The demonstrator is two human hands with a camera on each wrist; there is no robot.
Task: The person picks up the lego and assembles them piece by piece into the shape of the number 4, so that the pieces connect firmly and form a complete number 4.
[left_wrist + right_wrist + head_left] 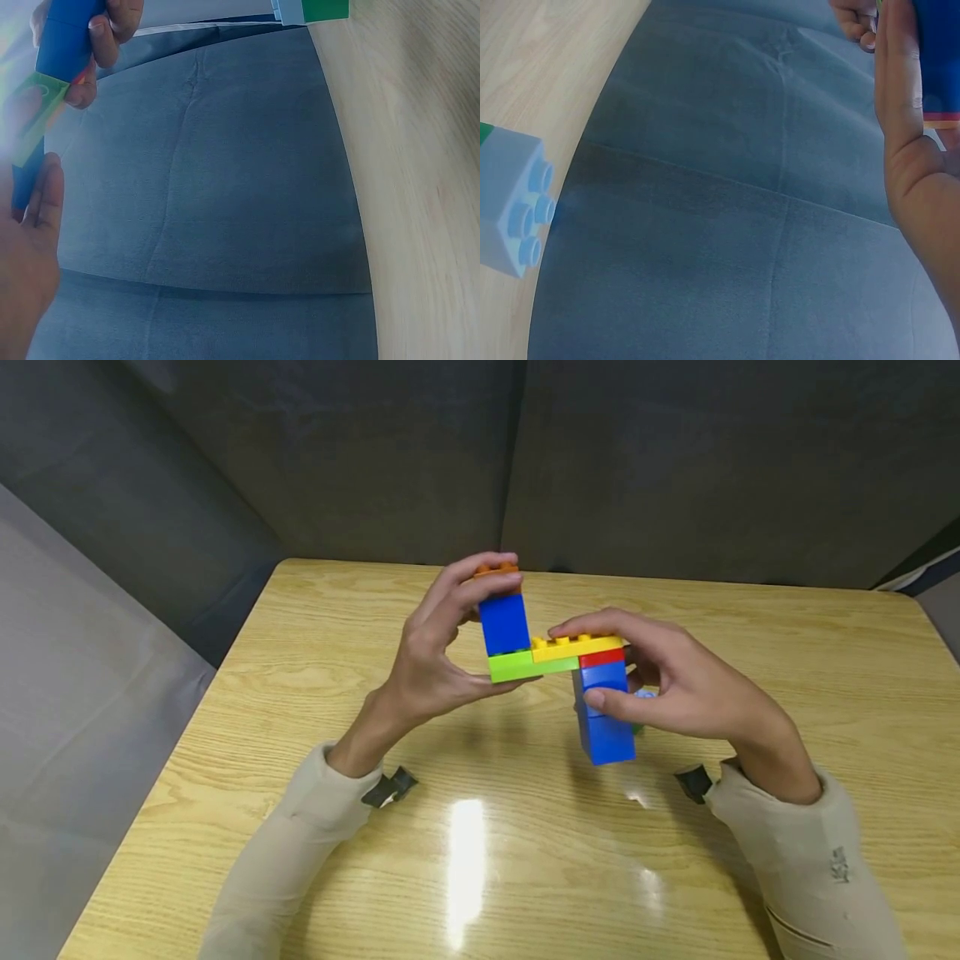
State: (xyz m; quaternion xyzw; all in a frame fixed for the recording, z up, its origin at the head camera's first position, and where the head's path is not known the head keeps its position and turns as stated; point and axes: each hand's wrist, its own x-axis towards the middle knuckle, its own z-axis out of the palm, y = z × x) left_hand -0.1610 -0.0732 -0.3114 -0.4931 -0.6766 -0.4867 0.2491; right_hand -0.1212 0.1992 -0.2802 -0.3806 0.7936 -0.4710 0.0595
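Note:
Both hands hold one joined toy-brick structure above the table. At its left end an orange brick [513, 581] tops a blue brick [505, 623], which stands on a lime green brick [510, 667]. A yellow brick [577, 648] with studs bridges from the lime one to a red brick [602, 657]. Two stacked blue bricks [611, 739] hang below the red one. My left hand [427, 652] grips the left end, fingers over the orange brick and thumb under the lime one. My right hand [697, 685] grips the right end, thumb on the blue stack and a finger along the yellow brick.
Behind the right hand, a light blue brick [514, 199] joined to a green brick [326, 9] stands on the wooden table [337, 877], mostly hidden in the head view. Dark cloth [390, 460] hangs beyond the far table edge. Grey cloth [82, 677] lies to the left.

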